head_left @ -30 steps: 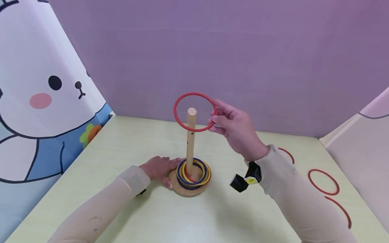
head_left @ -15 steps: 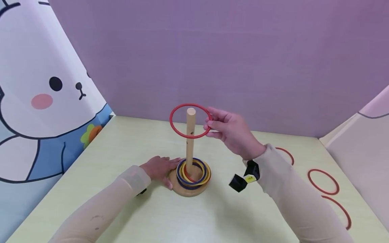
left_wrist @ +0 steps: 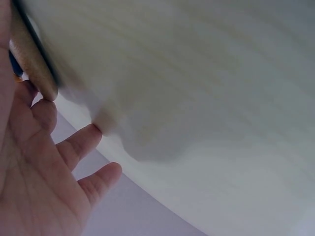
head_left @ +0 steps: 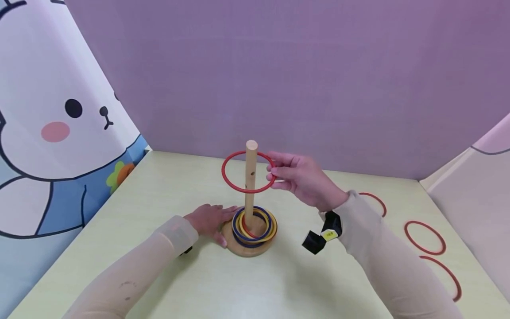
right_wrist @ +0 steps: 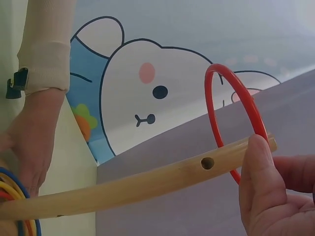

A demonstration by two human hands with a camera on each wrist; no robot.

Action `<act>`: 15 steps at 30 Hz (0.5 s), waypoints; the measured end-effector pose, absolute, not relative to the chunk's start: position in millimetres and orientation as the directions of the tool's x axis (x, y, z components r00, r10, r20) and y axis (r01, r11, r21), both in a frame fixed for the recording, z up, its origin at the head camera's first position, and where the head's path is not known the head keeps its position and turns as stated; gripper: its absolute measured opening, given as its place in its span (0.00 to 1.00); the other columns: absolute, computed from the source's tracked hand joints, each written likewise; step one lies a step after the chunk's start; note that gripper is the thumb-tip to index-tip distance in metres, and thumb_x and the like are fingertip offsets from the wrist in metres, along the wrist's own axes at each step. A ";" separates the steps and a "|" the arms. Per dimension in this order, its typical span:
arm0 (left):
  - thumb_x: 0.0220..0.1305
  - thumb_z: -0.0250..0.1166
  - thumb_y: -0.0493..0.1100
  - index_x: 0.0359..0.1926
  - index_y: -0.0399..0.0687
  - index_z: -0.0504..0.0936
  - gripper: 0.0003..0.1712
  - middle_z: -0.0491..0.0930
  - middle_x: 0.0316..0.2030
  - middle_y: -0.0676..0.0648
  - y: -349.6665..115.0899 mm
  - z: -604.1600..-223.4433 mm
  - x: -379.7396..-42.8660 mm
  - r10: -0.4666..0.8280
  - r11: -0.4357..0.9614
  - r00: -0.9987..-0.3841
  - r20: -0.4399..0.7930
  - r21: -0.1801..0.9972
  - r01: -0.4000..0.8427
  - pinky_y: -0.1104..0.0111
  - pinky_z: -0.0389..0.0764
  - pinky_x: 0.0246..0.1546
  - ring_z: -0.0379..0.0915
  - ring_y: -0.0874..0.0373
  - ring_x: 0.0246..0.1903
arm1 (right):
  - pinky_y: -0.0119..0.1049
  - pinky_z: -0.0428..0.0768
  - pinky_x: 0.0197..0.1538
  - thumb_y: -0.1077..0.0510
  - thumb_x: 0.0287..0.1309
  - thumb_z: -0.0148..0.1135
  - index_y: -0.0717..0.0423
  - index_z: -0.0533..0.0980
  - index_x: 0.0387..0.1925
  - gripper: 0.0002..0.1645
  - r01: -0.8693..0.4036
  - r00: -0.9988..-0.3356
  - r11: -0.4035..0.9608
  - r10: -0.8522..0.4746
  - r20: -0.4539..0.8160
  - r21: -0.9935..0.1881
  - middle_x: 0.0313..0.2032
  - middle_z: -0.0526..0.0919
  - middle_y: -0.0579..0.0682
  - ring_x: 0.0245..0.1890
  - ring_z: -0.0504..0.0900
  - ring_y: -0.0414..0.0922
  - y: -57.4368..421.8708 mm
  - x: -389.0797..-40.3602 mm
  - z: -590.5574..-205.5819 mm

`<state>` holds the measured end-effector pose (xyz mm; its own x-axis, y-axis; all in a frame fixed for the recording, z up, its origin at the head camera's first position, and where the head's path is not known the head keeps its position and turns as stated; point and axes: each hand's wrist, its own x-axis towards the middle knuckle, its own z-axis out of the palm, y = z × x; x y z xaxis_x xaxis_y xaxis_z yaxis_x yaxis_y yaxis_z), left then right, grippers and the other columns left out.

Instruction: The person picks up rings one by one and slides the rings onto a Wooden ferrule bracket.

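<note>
I find myself at a screened booth, apparently a recording set: the worktop [head_left: 223, 288] is bounded by a purple backdrop [head_left: 255, 71], a cartoon sheet [head_left: 36, 97] on my left and a pale sheet [head_left: 474, 195] on my right. I wear a wrist camera [head_left: 314, 242]. Wider premises: undetermined.

The ring [head_left: 249, 191] I pinch is solid red; the peg [head_left: 250, 177], plain tan. At six o'clock, the stacked rings [head_left: 251, 241] are blue, yellow and red; at four, the loose rings [head_left: 443, 246] all red. My left sleeve [head_left: 131, 268] at eight is beige, smudged grey. The backdrop [head_left: 279, 66] at twelve is mauve; at nine, a white-and-blue cartoon animal patterns the cloth [head_left: 40, 102].
</note>
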<state>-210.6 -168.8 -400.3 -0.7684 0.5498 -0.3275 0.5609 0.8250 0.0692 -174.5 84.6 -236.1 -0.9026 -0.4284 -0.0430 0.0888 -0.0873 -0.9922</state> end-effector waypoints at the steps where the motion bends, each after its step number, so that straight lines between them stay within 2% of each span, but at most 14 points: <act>1: 0.45 0.71 0.67 0.73 0.55 0.58 0.57 0.54 0.73 0.53 -167.9 -400.6 -211.0 0.549 0.826 -0.768 -0.329 0.069 0.560 0.46 0.62 0.63 0.58 0.40 0.66 | 0.30 0.82 0.39 0.72 0.66 0.47 0.66 0.59 0.69 0.30 0.091 -0.902 -0.084 -0.430 -0.046 -0.992 0.38 0.77 0.50 0.32 0.81 0.37 85.6 -174.0 -236.8; 9: 0.45 0.71 0.67 0.73 0.54 0.58 0.57 0.54 0.73 0.53 -165.8 -402.4 -212.4 0.564 0.816 -0.759 -0.326 0.082 0.572 0.45 0.63 0.62 0.58 0.39 0.66 | 0.30 0.82 0.40 0.73 0.66 0.47 0.69 0.59 0.68 0.29 0.107 -0.905 -0.085 -0.420 -0.062 -0.991 0.36 0.78 0.49 0.33 0.80 0.37 93.6 -171.9 -245.3; 15: 0.45 0.72 0.66 0.73 0.49 0.58 0.58 0.56 0.72 0.50 -169.8 -401.4 -211.6 0.585 0.801 -0.752 -0.305 0.073 0.594 0.45 0.65 0.60 0.60 0.37 0.64 | 0.30 0.82 0.40 0.72 0.66 0.47 0.69 0.58 0.68 0.29 0.127 -0.908 -0.084 -0.412 -0.081 -0.988 0.35 0.79 0.49 0.33 0.81 0.37 99.3 -171.9 -253.4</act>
<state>-211.6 -169.8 -401.4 -0.7515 0.5850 -0.3049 0.5940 0.8012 0.0731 -171.9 99.3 -253.4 -0.9075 -0.4121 -0.0810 0.1266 -0.0844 -0.9884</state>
